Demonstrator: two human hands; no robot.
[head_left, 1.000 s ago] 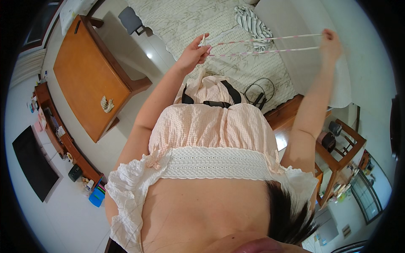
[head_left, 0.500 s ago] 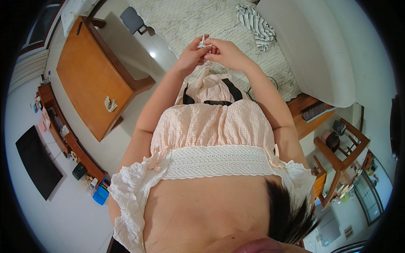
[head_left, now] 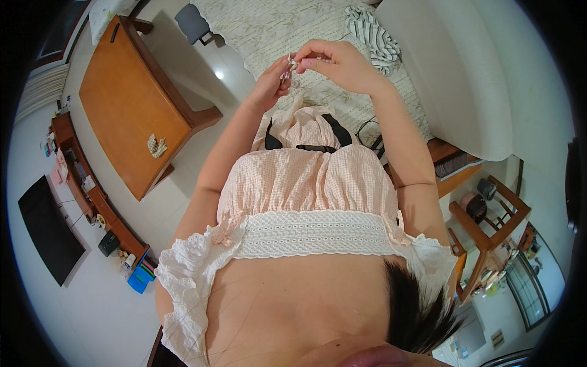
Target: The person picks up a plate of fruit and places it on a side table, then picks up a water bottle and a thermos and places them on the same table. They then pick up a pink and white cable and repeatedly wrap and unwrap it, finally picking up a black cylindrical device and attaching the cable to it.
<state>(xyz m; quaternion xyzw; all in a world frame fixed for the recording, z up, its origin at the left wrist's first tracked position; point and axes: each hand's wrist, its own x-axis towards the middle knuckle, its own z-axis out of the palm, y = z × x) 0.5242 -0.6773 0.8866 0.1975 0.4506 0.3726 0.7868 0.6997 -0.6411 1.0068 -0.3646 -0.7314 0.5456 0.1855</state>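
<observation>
My left hand [head_left: 271,85] is closed around a small, pale, crumpled thing [head_left: 287,68]. Bits of it stick out between the fingers, and its kind is too small to make out. From the right, my right hand [head_left: 345,66] reaches over with bent fingers. Its thumb and forefinger tips are pinched together at the upper edge of the same pale thing. Both hands are raised in front of my lap, above the pale pink dress [head_left: 306,174] with black straps.
A leaf-patterned pale cover [head_left: 269,30] spreads beyond my hands, with a striped black-and-white cloth [head_left: 373,40] on it. To the left is a wooden table [head_left: 125,98] bearing a small checkered cloth item [head_left: 156,145]. A grey stool [head_left: 191,23] stands farther off.
My right hand has lifted and shifted right, so the two hands are farther apart. More of the pale thing now shows in my left hand.
</observation>
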